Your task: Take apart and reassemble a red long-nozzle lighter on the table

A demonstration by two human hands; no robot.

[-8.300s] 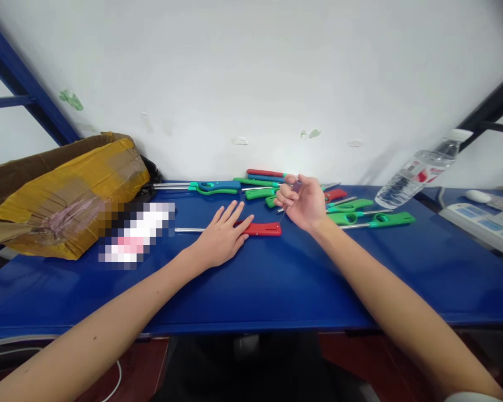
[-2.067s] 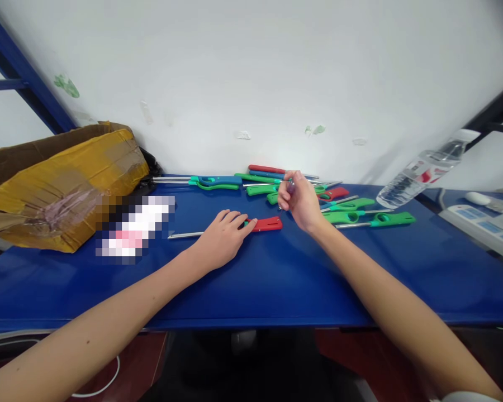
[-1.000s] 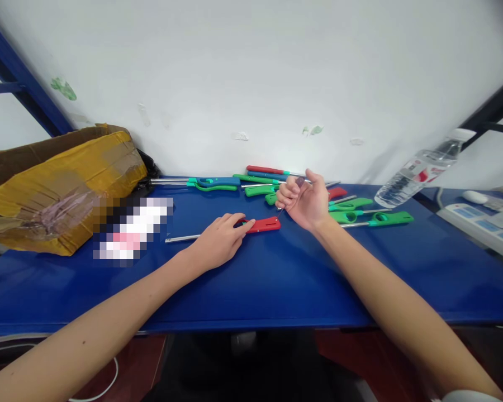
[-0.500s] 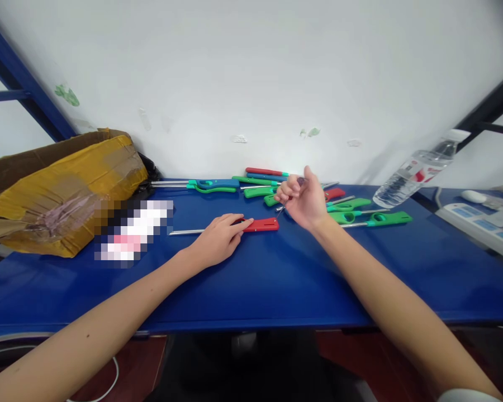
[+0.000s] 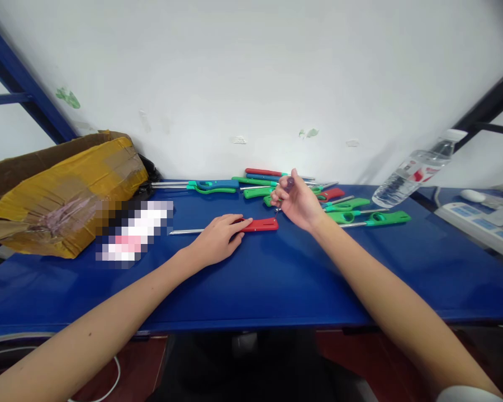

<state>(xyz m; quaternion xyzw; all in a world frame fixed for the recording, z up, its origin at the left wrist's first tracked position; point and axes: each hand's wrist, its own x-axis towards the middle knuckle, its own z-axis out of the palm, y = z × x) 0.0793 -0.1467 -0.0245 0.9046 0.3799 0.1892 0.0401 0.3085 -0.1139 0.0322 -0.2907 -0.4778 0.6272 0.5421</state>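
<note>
A red long-nosed gas lighter (image 5: 263, 225) lies flat on the blue table, its metal tube pointing left. My left hand (image 5: 221, 239) holds it down around the middle, fingers over the far side and thumb along the near side. Just above the lighter's right end, my right hand (image 5: 299, 204) is closed, palm turned up, on a small screwdriver (image 5: 290, 182) with a dark purple handle. Its thin metal shaft points down towards the end of the red handle; whether the tip touches it I cannot tell.
Several green, blue and red lighters (image 5: 388, 218) lie behind and right of my right hand. More lighters (image 5: 216, 186) rest at the back left. A taped cardboard box (image 5: 67, 201) stands left, a water bottle (image 5: 413, 170) right, beside a white device (image 5: 478, 223).
My right hand has moved a little left with the screwdriver, bringing its shaft over the red lighter's right end. My left hand and the lighter have stayed put.
</note>
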